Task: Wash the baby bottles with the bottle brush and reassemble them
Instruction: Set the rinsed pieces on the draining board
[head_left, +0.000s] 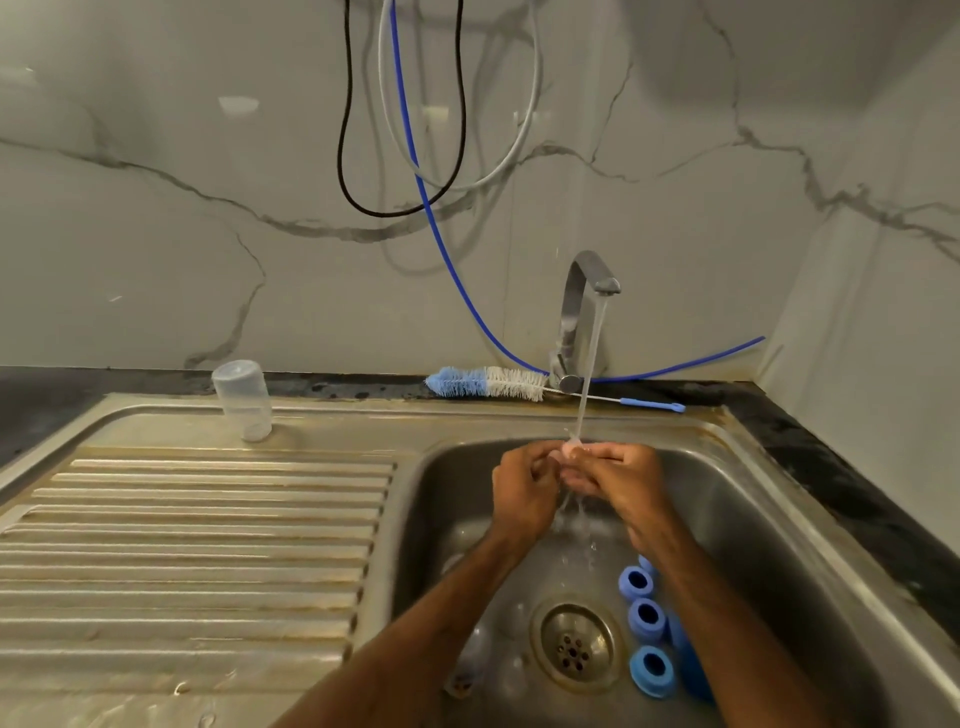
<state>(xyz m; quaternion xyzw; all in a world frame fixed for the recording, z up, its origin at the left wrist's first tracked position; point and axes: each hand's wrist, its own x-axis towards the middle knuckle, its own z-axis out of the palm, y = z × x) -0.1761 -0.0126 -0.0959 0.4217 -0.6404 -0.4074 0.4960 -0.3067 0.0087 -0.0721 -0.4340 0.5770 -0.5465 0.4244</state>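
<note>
Left hand (524, 488) and right hand (623, 483) meet under the tap (582, 291), fingers curled, together pinching a small, soft, translucent pale piece (571, 445); I cannot tell which part it is. Both forearms reach up over the steel sink (727, 509). I see the bottle brush (488, 383) lying flat along the sink's back rim. Its long axis runs parallel to that rim, with the fluffy blue-and-white bristle head pointing left and the thin wire stem and blue handle pointing right. A clear plastic bottle (242, 400) stands mouth-down at the back edge of the ribbed drainboard (208, 519). Round blue rings (647, 618) lie in the basin, right of the drain (575, 644).
</note>
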